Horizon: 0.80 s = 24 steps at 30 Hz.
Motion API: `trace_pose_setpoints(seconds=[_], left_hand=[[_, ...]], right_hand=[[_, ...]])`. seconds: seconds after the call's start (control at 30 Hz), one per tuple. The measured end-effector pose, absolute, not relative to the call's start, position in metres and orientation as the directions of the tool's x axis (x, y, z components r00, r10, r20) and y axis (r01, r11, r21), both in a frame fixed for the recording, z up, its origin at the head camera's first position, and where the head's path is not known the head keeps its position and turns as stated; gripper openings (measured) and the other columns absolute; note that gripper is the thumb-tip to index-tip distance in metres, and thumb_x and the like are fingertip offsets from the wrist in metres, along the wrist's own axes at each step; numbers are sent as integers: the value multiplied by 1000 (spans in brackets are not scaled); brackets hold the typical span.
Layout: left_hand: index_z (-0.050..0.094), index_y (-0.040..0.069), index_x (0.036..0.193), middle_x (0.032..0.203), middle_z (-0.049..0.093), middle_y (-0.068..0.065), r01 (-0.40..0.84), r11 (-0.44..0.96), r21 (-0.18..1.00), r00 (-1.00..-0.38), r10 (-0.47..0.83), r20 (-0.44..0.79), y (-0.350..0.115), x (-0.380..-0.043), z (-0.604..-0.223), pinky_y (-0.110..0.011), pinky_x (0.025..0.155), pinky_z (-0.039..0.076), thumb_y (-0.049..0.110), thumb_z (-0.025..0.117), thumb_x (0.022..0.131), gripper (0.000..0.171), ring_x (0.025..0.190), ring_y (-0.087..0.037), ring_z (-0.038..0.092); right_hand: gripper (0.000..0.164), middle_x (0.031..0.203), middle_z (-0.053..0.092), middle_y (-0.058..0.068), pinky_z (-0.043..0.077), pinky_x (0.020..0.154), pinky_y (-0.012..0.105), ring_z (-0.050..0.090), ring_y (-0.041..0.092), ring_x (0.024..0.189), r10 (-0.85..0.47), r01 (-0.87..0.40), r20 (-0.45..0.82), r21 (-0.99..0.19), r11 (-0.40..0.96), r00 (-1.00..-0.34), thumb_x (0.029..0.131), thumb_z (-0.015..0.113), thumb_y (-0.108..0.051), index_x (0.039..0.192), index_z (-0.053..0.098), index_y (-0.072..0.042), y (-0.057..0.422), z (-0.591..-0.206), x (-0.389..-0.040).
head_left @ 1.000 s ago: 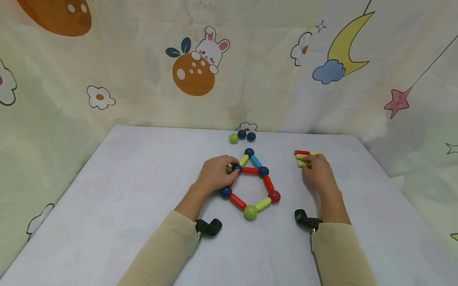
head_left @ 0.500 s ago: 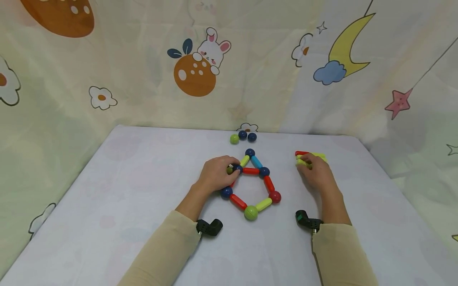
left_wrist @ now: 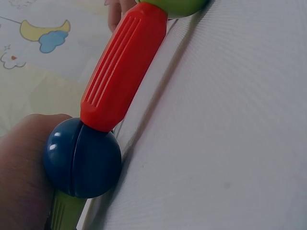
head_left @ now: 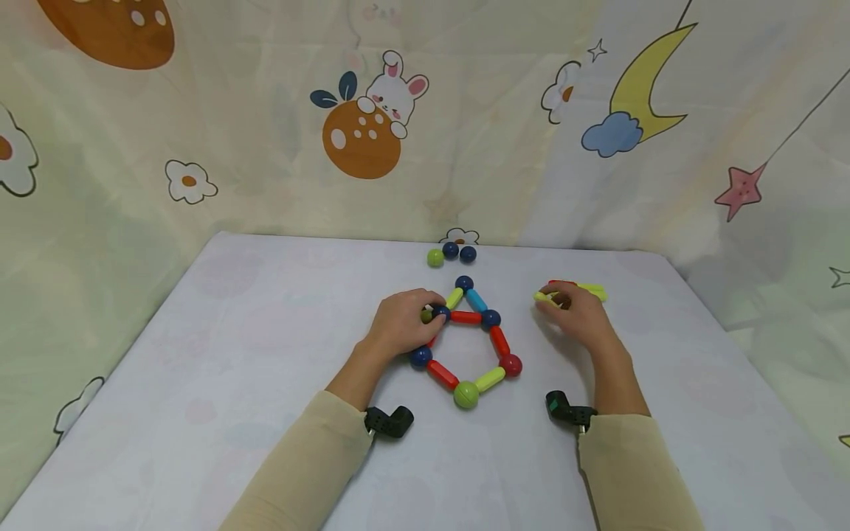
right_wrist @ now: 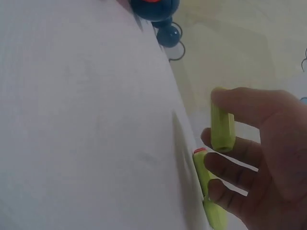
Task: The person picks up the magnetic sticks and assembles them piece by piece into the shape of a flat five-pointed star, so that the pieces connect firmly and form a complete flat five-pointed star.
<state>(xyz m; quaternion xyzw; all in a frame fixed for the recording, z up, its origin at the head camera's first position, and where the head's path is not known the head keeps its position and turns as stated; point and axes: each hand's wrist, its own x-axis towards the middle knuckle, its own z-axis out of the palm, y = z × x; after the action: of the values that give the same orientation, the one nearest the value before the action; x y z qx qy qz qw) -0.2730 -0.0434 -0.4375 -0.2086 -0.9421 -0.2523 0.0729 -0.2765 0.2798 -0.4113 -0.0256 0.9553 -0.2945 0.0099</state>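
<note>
On the table lies a joined figure of balls and magnetic rods, with a green ball (head_left: 466, 394) at its near corner and a red ball (head_left: 510, 365) at the right. My left hand (head_left: 401, 322) grips the figure's left side, thumb and fingers around a blue ball (head_left: 441, 315). The red rod (left_wrist: 123, 67) and another blue ball (left_wrist: 84, 158) fill much of the left wrist view. Between thumb and fingers, my right hand (head_left: 581, 316) pinches a yellow-green magnetic rod (right_wrist: 222, 125), held above the table.
Behind the right hand lie more yellow-green rods (head_left: 595, 290) and a red rod (head_left: 561, 282). At the table's far edge sit a loose green ball (head_left: 434, 257) and two dark blue balls (head_left: 468, 254). A printed cloth (head_left: 265, 133) hangs behind the table.
My right hand has taken a yellow-green rod from the small group and moved it slightly left, off the others. My left hand keeps its hold on the figure.
</note>
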Motion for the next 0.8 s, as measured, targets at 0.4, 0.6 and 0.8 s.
trace_pose_setpoints(seconds=[0.4, 0.6, 0.8], left_hand=[[75, 19, 121, 121, 75, 1, 426, 787, 447, -904, 356, 236, -42, -273, -436, -38, 94, 57, 34, 69, 97, 30, 107, -19, 69], [75, 19, 122, 121, 75, 1, 421, 789, 447, -907, 355, 228, -42, -273, -435, -38, 94, 57, 35, 69, 97, 30, 107, -18, 69], [75, 19, 121, 121, 75, 1, 421, 788, 450, -907, 353, 230, -42, -273, -435, -38, 94, 57, 34, 68, 97, 30, 107, -18, 69]], right_hand=[[28, 116, 69, 13, 54, 87, 40, 59, 31, 109, -249, -106, -163, -596, 796, -955, 95, 70, -29, 119, 72, -13, 256, -412, -280], [29, 116, 69, 12, 54, 87, 39, 59, 30, 109, -280, -109, -186, -617, 779, -942, 96, 68, -28, 120, 72, -13, 251, -413, -281], [30, 115, 69, 12, 54, 88, 40, 60, 30, 108, -287, -111, -196, -612, 783, -938, 96, 67, -28, 122, 71, -13, 249, -412, -281]])
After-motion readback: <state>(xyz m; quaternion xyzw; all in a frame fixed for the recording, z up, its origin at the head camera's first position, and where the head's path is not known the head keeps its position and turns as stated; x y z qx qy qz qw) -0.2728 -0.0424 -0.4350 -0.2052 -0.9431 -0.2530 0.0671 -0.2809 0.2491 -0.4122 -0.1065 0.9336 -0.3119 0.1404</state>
